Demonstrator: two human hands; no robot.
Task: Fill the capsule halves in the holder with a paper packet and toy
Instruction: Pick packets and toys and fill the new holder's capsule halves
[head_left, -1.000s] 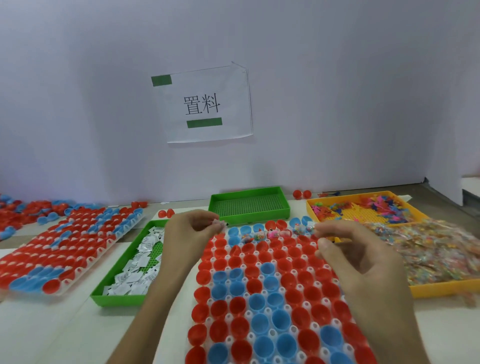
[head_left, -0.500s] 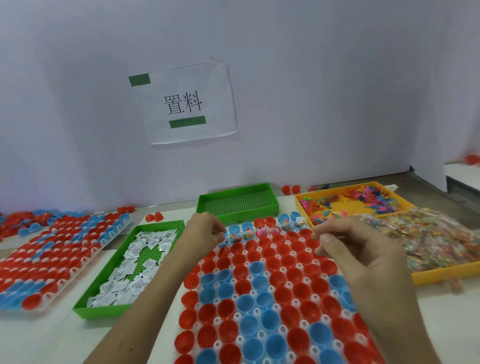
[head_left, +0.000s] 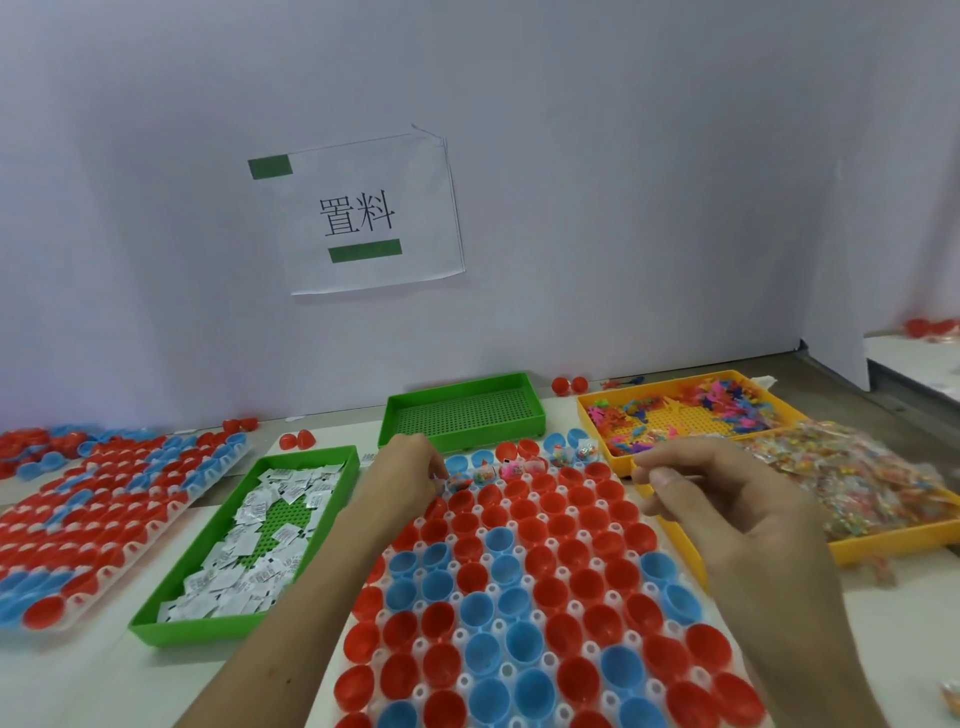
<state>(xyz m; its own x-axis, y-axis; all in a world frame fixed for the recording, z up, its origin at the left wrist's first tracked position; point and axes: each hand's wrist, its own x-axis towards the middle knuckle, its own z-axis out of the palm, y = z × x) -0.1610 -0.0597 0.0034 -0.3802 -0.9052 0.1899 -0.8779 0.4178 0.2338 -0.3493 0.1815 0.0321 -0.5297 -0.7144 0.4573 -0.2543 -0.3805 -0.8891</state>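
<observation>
the left hand (head_left: 410, 475) hovers over the far-left corner of the translucent white plastic holder (head_left: 549, 661), fingers curled down beside a filled half, and whether they pinch anything cannot be told; the right hand (head_left: 727, 514) hangs above the holder's far-right edge, thumb pressed to forefinger, any catch too small to make out. the red and blue plastic capsule halves (head_left: 524, 644) sit open side up in the holder's rows, and only several in the far row hold wrapped toys (head_left: 511, 469). white paper packets (head_left: 244, 545) lie in the green perforated tray (head_left: 218, 631) just left of the holder, and more toys heap in the yellow plastic tray (head_left: 893, 538) on its right.
</observation>
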